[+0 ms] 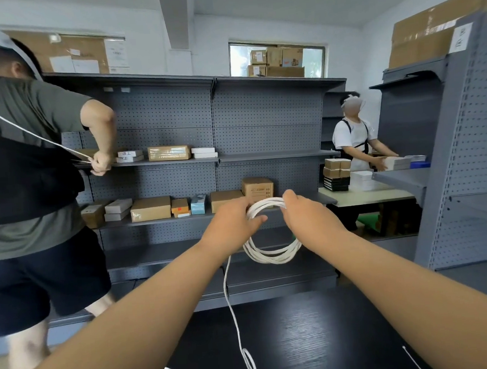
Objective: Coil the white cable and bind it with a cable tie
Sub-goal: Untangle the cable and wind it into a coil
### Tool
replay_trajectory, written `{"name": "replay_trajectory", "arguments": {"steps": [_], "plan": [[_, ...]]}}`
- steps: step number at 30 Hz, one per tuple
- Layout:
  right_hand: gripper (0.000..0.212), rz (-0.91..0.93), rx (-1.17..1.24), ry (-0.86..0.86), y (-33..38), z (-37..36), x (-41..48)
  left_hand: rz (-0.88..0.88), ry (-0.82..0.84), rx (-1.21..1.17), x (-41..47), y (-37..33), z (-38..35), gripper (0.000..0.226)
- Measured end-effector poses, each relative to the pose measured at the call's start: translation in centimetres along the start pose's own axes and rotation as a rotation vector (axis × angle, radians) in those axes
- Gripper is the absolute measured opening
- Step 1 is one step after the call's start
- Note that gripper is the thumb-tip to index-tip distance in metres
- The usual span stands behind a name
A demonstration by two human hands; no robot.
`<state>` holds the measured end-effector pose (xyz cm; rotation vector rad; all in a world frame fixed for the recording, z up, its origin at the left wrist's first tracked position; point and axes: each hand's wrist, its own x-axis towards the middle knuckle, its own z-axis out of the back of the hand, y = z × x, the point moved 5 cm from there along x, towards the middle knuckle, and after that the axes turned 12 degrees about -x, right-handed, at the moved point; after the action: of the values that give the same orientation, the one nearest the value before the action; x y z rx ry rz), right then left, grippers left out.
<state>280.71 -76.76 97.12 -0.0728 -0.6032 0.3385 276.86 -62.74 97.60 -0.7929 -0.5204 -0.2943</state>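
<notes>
A white cable point(273, 254) hangs in several loops in front of me, held up in the air at chest height. My left hand point(233, 224) grips the left top of the coil, thumb across the strands. My right hand point(305, 213) grips the right top of the coil, fingers curled over it. A loose tail of the cable point(234, 314) drops from under my left hand down to the dark table point(305, 338), where it ends in a small loop. No cable tie shows in view.
Grey pegboard shelves point(262, 142) with cardboard boxes stand ahead. A person in a dark shirt point(28, 176) stands close at left, holding another white cord. Another person point(354, 136) handles boxes at a table on the right. A tall grey rack point(465, 154) is at right.
</notes>
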Motion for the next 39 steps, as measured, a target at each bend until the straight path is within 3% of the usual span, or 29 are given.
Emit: {"name": "replay_trajectory", "arguments": {"steps": [6,9,13,17,21,28,31,39], "plan": [[0.012,-0.100,-0.025,-0.057,-1.5,0.3,-0.3,0.290,0.053,-0.437,-0.7,1.2,-0.2,0.014],[0.007,-0.098,-0.051,-0.062,-1.6,0.6,-0.5,0.359,0.014,-0.543,-0.6,1.0,-0.2,0.009],[0.004,-0.120,0.008,-0.061,-1.4,0.8,-0.5,0.315,-0.225,-0.556,-0.5,0.2,0.1,0.003],[0.012,-0.176,0.120,-0.022,-1.1,1.0,-0.5,0.218,-0.390,-0.487,-0.9,-0.5,-0.2,0.013],[0.014,-0.239,0.253,-0.019,-0.9,1.3,-0.9,0.154,-0.439,-0.417,-1.3,-0.3,-1.2,0.017],[0.013,-0.372,0.510,0.035,-1.5,1.3,-1.1,0.198,-0.406,-0.595,-2.0,0.9,-2.1,0.004],[0.013,-0.404,0.576,0.048,-1.6,1.0,-1.3,0.180,-0.326,-0.552,-2.0,1.1,-2.2,0.009],[0.012,-0.294,0.481,0.035,-2.0,1.3,-1.2,-0.007,-0.184,-0.031,-1.1,0.1,-1.0,0.020]]}}
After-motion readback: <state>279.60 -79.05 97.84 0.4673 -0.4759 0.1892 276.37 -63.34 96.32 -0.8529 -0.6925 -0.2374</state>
